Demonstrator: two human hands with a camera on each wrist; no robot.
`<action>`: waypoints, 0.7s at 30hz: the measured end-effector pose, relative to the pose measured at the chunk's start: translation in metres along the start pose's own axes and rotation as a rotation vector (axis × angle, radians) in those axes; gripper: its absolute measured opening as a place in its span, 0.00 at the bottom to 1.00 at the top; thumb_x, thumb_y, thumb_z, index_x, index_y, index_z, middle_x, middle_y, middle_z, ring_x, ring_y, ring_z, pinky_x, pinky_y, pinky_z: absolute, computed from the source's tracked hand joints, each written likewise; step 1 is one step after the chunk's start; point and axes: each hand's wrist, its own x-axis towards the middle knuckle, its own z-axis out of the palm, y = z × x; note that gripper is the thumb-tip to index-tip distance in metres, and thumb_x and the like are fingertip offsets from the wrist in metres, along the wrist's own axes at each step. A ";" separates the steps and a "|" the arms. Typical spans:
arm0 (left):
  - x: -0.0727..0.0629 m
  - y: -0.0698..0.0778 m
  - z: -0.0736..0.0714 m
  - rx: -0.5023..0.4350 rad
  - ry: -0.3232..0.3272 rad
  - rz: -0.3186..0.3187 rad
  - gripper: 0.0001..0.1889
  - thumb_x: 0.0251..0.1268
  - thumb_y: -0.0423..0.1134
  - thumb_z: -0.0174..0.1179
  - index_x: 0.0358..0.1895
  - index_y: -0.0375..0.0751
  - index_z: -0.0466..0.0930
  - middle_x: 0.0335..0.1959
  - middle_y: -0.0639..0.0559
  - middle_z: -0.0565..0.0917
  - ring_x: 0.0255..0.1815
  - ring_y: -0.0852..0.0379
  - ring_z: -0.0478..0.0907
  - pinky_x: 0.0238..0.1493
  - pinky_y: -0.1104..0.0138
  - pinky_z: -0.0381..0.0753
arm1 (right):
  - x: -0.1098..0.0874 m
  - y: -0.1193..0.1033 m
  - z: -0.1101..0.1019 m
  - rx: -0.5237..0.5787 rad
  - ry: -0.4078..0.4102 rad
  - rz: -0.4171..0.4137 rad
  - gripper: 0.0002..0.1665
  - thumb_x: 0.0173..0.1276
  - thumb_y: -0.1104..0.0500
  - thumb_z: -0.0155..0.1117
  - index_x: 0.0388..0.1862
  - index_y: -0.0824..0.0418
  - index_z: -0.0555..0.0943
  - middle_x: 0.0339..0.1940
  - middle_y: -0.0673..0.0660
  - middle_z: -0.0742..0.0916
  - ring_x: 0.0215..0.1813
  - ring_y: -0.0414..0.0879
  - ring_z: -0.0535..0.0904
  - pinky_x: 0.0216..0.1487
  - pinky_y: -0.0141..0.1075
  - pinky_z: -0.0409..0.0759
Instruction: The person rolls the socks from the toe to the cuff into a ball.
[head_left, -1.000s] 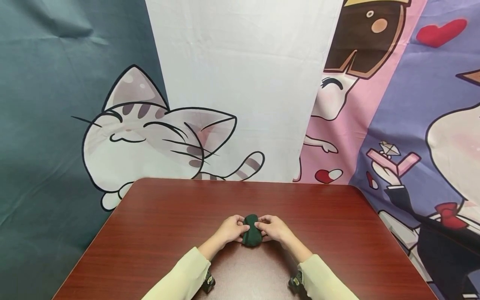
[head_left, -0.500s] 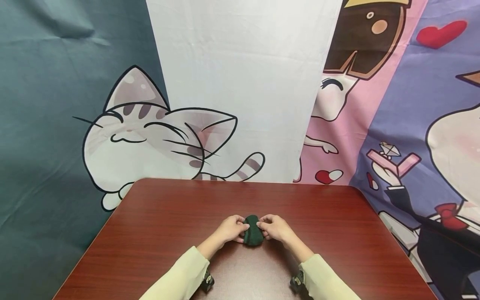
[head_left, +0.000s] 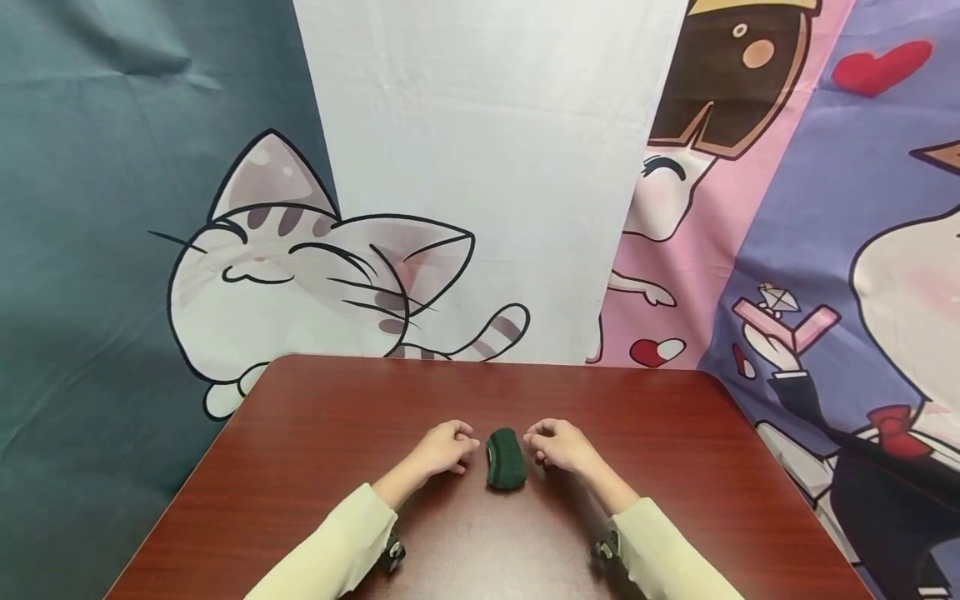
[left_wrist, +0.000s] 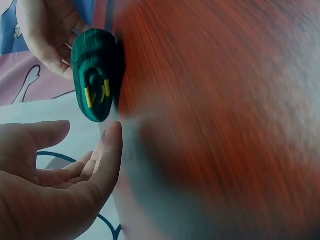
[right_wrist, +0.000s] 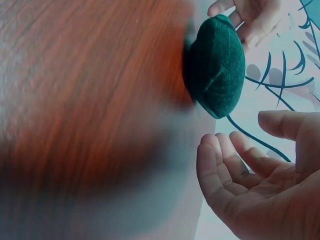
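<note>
A dark green bundle of ribbed knit cloth (head_left: 506,459), folded like a pair of socks, lies on the table between the two hands. In the left wrist view, yellow marks show on the end of the green bundle (left_wrist: 95,75). My left hand (head_left: 445,447) is just left of it, fingers loosely bent, holding nothing. On the other side my right hand (head_left: 562,446) is likewise relaxed, with a narrow gap to the cloth. The right wrist view shows the plain rounded side of the bundle (right_wrist: 218,65) beyond my thumb and fingertips.
The reddish-brown wooden table (head_left: 337,408) has its far edge against a hanging cloth backdrop (head_left: 487,167) with cartoon prints. Long pale sleeves (head_left: 330,546) cover the forearms, and a small dark device (head_left: 392,552) sits at each wrist.
Both hands have let go of the green bundle and drawn outward, the left to the left and the right to the right. The bundle stays on the table in nearly the same place.
</note>
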 end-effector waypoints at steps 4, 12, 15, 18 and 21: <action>-0.004 -0.001 -0.008 0.066 0.005 0.024 0.21 0.70 0.34 0.62 0.60 0.24 0.73 0.43 0.42 0.85 0.35 0.48 0.85 0.33 0.59 0.87 | 0.000 0.000 -0.004 -0.012 0.005 -0.009 0.09 0.71 0.56 0.66 0.44 0.61 0.85 0.29 0.59 0.86 0.33 0.49 0.83 0.36 0.37 0.83; -0.013 0.001 -0.028 0.209 0.029 0.081 0.23 0.71 0.39 0.62 0.61 0.26 0.74 0.43 0.46 0.85 0.35 0.47 0.85 0.35 0.63 0.84 | 0.002 0.001 -0.020 -0.140 0.057 -0.084 0.08 0.70 0.55 0.67 0.43 0.57 0.86 0.38 0.55 0.88 0.40 0.48 0.81 0.43 0.41 0.80; -0.016 0.002 -0.035 0.243 0.037 0.087 0.22 0.72 0.39 0.62 0.61 0.28 0.75 0.44 0.45 0.84 0.34 0.47 0.84 0.35 0.63 0.83 | 0.004 0.005 -0.026 -0.204 0.089 -0.104 0.08 0.70 0.54 0.67 0.43 0.56 0.87 0.42 0.53 0.88 0.45 0.48 0.81 0.49 0.46 0.80; -0.019 0.002 -0.040 0.290 0.055 0.096 0.21 0.72 0.40 0.62 0.61 0.30 0.76 0.45 0.46 0.84 0.36 0.51 0.82 0.36 0.63 0.81 | 0.003 0.008 -0.030 -0.212 0.099 -0.098 0.08 0.70 0.55 0.67 0.43 0.57 0.86 0.44 0.54 0.88 0.49 0.51 0.82 0.53 0.49 0.80; -0.021 0.001 -0.046 0.343 0.078 0.129 0.20 0.72 0.39 0.62 0.59 0.31 0.77 0.45 0.48 0.84 0.41 0.53 0.82 0.39 0.61 0.81 | 0.002 0.010 -0.035 -0.202 0.109 -0.088 0.09 0.71 0.55 0.66 0.45 0.57 0.86 0.45 0.55 0.88 0.50 0.52 0.82 0.53 0.50 0.81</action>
